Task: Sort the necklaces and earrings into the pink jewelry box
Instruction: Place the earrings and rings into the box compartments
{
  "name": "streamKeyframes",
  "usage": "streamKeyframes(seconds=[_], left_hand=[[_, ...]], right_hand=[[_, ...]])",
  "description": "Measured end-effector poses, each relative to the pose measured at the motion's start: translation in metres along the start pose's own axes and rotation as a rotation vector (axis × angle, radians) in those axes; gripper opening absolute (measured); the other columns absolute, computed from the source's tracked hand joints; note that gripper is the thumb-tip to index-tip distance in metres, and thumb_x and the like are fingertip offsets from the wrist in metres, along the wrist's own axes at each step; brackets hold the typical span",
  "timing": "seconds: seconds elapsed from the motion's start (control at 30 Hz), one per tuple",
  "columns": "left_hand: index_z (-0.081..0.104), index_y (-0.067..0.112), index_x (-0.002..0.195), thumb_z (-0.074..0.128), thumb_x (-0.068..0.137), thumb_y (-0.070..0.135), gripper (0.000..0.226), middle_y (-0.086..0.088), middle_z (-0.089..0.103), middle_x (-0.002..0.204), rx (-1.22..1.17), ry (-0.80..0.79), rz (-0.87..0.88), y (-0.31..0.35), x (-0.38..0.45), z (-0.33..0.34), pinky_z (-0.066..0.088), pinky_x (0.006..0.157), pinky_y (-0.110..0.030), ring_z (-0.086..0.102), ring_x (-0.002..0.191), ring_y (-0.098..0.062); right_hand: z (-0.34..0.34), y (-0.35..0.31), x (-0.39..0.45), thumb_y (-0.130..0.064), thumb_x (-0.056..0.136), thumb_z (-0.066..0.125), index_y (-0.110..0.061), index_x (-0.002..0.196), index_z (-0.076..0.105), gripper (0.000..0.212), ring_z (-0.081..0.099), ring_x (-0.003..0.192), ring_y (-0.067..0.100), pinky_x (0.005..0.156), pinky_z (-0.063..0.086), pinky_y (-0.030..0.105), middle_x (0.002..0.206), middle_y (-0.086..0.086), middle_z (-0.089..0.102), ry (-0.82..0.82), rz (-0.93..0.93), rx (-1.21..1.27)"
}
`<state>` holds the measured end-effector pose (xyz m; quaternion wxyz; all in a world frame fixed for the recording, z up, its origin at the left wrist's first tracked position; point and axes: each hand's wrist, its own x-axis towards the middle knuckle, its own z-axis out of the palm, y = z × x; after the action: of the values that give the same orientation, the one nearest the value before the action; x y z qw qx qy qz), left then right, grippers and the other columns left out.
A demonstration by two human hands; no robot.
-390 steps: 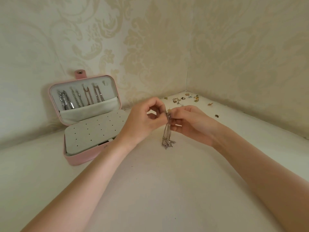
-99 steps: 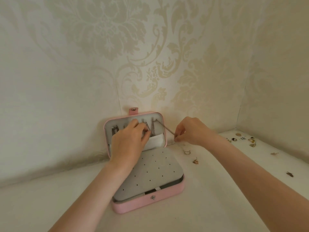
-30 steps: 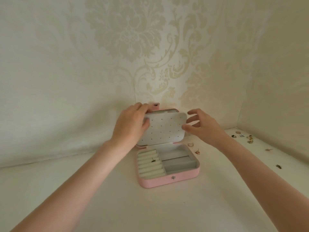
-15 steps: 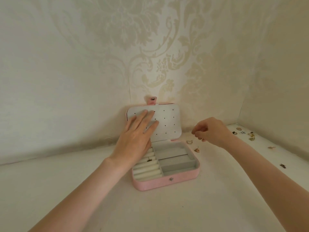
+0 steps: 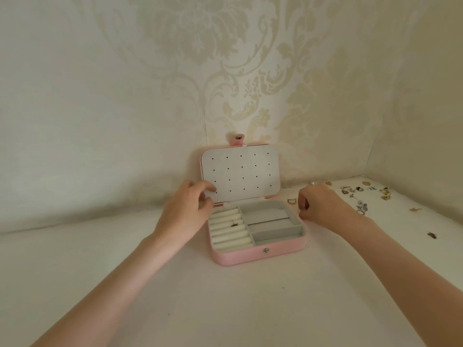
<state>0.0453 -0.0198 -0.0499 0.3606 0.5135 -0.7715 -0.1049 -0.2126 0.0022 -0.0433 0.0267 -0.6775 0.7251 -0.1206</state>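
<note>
The pink rectangular leatherette jewelry box point(image 5: 258, 252) sits open on the white worktop point(image 5: 225, 309), its perforated white earring panel point(image 5: 240, 175) standing upright against the cream damask-patterned wall point(image 5: 150, 83). The left hand point(image 5: 186, 212) hovers at the box's left rear corner; its fingers point(image 5: 206, 189) are loosely curled and hold nothing, their tips just beside the panel's lower left edge. Right below those fingertips lie the white ring rolls point(image 5: 229, 230), with one small dark earring point(image 5: 234, 224) tucked between two rolls. To the right of the rolls are grey felt compartments point(image 5: 271, 221).

The right hand point(image 5: 319, 205) is beside the box's right rear corner, fingers point(image 5: 302, 204) curled inward toward the thumb; whether they pinch anything I cannot tell. A small gold hoop earring point(image 5: 291, 201) lies on the worktop just left of these fingers. A scatter of small gold and silver earrings point(image 5: 363, 196) lies beyond the knuckles, toward the right wall, with one dark earring point(image 5: 432, 235) well apart.
</note>
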Motion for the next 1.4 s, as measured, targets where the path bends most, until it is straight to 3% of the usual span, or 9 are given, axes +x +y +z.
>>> streamKeyframes(seconds=[0.1,0.17,0.37,0.5,0.57,0.77,0.93,1.2,1.4], left_hand=[[0.064,0.023,0.098,0.057,0.085,0.008,0.021,0.005,0.05,0.092,-0.153,-0.183,-0.083,0.0,-0.003,-0.002,0.053,0.073,-0.027,0.057,0.072,-0.009],[0.065,0.021,0.1,0.062,0.082,0.007,0.023,0.007,0.054,0.095,-0.145,-0.225,-0.09,-0.001,-0.004,-0.003,0.045,0.068,-0.012,0.055,0.068,-0.004],[0.066,0.022,0.092,0.066,0.078,0.005,0.021,0.01,0.062,0.085,-0.372,-0.221,-0.17,0.01,-0.013,0.007,0.04,0.056,-0.004,0.055,0.059,0.006],[0.069,0.019,0.088,0.063,0.08,0.005,0.017,0.003,0.063,0.079,-0.407,-0.24,-0.168,0.017,-0.009,0.017,0.051,0.07,-0.025,0.064,0.07,-0.018],[0.07,0.016,0.089,0.061,0.083,0.004,0.016,0.002,0.063,0.075,-0.429,-0.268,-0.151,0.013,-0.007,0.017,0.054,0.067,-0.03,0.063,0.062,-0.016],[0.071,0.027,0.085,0.058,0.085,0.013,0.018,0.009,0.057,0.073,-0.167,-0.2,0.063,0.008,-0.006,0.017,0.04,0.053,-0.014,0.053,0.048,-0.001],[0.069,0.021,0.083,0.053,0.088,0.006,0.022,-0.004,0.066,0.074,-0.395,-0.298,-0.092,0.008,-0.007,0.017,0.058,0.064,-0.031,0.064,0.059,-0.019],[0.067,0.012,0.094,0.054,0.089,0.006,0.016,-0.004,0.061,0.079,-0.563,-0.342,-0.249,0.009,-0.008,0.015,0.056,0.066,-0.021,0.061,0.058,-0.009],[0.067,0.01,0.094,0.053,0.087,0.004,0.016,-0.003,0.059,0.076,-0.562,-0.336,-0.241,0.009,-0.007,0.016,0.055,0.067,-0.025,0.058,0.058,-0.008]], right_hand=[[-0.007,-0.001,-0.001,-0.002,0.076,0.063,-0.006,0.076,0.067,0.006,0.058,0.079,0.022,0.064,0.041,0.023,0.085,0.006,0.057,0.17,0.005,0.14],[-0.018,-0.008,-0.003,-0.002,0.075,0.066,-0.004,0.076,0.07,0.005,0.059,0.073,0.018,0.053,0.041,0.014,0.079,0.003,0.056,0.226,0.005,0.278],[-0.036,-0.053,-0.017,0.001,0.076,0.069,-0.005,0.079,0.072,0.007,0.065,0.062,0.003,0.058,0.044,0.005,0.07,0.001,0.07,-0.138,-0.107,0.857],[-0.019,-0.074,-0.012,0.005,0.076,0.068,0.0,0.078,0.071,0.006,0.065,0.065,0.007,0.064,0.05,0.008,0.073,0.008,0.069,-0.275,-0.138,0.857],[-0.012,-0.076,-0.01,0.003,0.076,0.068,-0.005,0.072,0.071,0.009,0.061,0.067,0.01,0.068,0.05,0.01,0.072,0.008,0.067,-0.284,-0.114,0.833],[0.004,-0.085,-0.007,-0.009,0.074,0.073,-0.002,0.082,0.074,0.011,0.058,0.082,0.014,0.072,0.041,0.021,0.085,0.014,0.07,-0.177,-0.03,0.712],[0.005,-0.093,-0.01,-0.009,0.075,0.072,-0.002,0.083,0.073,0.011,0.053,0.07,0.011,0.055,0.039,0.011,0.076,0.01,0.063,-0.193,-0.018,0.709],[0.007,-0.098,-0.012,-0.01,0.074,0.071,-0.005,0.078,0.072,0.006,0.042,0.048,0.008,0.04,0.032,0.012,0.053,-0.001,0.048,-0.179,0.016,0.622],[0.006,-0.099,-0.013,-0.011,0.075,0.072,-0.008,0.073,0.069,0.004,0.046,0.053,0.01,0.043,0.035,0.012,0.056,0.001,0.052,-0.193,0.032,0.637]])
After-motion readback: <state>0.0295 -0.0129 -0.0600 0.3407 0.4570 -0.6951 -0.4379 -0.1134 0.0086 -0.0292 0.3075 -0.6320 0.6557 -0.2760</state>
